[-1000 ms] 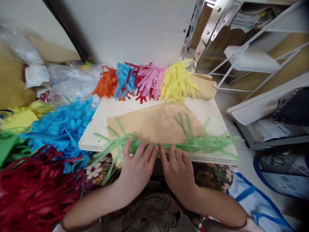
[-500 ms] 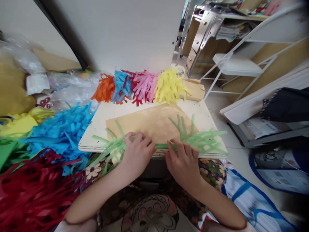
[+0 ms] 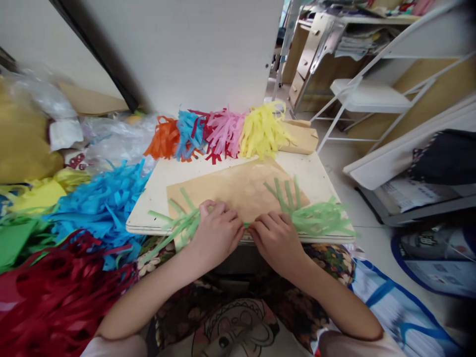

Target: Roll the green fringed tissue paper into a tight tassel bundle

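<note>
Pinching green strip [image 3: 311, 219] at middle with curled fingers [image 3: 232, 223] of left hand [image 3: 218, 227] and right hand [image 3: 278, 238], just apart | lying along near edge of board [image 3: 152, 193], at near side of brown paper [image 3: 238, 186], with fringed ends fanned out | in row beyond: orange tassel [image 3: 163, 139], blue tassel [image 3: 189, 136], pink tassel [image 3: 225, 131], yellow tassel [image 3: 262, 131]

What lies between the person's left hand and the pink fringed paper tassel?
In the head view, beyond the left hand comes a flat brown paper sheet, then a narrow strip of pale board, then dark red paper tips beside the pink tassel.
</note>
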A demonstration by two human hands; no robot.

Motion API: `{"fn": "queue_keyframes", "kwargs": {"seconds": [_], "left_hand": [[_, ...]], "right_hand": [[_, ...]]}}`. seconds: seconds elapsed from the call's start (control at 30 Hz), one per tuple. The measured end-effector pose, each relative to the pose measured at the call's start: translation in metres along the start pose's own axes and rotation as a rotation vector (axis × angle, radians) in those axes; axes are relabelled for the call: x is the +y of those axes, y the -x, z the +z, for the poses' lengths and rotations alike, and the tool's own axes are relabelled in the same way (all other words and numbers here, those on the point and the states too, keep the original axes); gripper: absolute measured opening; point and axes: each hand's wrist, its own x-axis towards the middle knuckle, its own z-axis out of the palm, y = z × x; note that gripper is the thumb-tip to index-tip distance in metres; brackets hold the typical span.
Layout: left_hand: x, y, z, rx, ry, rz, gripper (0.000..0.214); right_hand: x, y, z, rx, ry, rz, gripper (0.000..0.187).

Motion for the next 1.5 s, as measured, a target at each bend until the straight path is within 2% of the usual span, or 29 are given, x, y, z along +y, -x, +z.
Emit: {"fn": "queue_keyframes", "kwargs": {"seconds": [0.17, 0.3, 0.6, 0.8, 1.0, 1.13, 1.3, 1.5], "left_hand": [[0.008, 0.008, 0.003, 0.148, -0.183, -0.078, 0.012], [0.01, 0.014, 0.004, 0.183, -0.248, -0.142, 0.01], [0.001, 0.008, -0.001, 0.072, -0.14, -0.123, 0.014], [0.002, 0.007, -0.003, 0.029, -0.119, -0.185, 0.019], [0.0, 0.007, 0.001, -0.004, -0.072, -0.192, 0.022], [-0.001, 0.006, 0.001, 0.003, -0.066, -0.151, 0.021], [-0.002, 0.005, 0.0, -0.011, -0.075, -0.175, 0.021], [-0.005, 0.003, -0.004, -0.068, -0.067, -0.176, 0.023]], "right_hand": [[0.002, 0.004, -0.003, -0.01, 0.217, 0.01, 0.012], [0.007, 0.008, -0.008, -0.026, 0.277, -0.024, 0.011], [0.006, 0.003, -0.004, -0.028, 0.089, 0.012, 0.013], [0.017, 0.01, -0.011, -0.034, 0.148, 0.041, 0.014], [0.018, 0.008, -0.014, -0.071, 0.246, -0.02, 0.011], [0.008, -0.005, -0.01, -0.053, 0.145, -0.088, 0.009], [0.004, -0.019, 0.001, -0.081, 0.104, -0.214, 0.011], [0.021, -0.007, -0.004, -0.121, 0.125, -0.15, 0.014]]}}
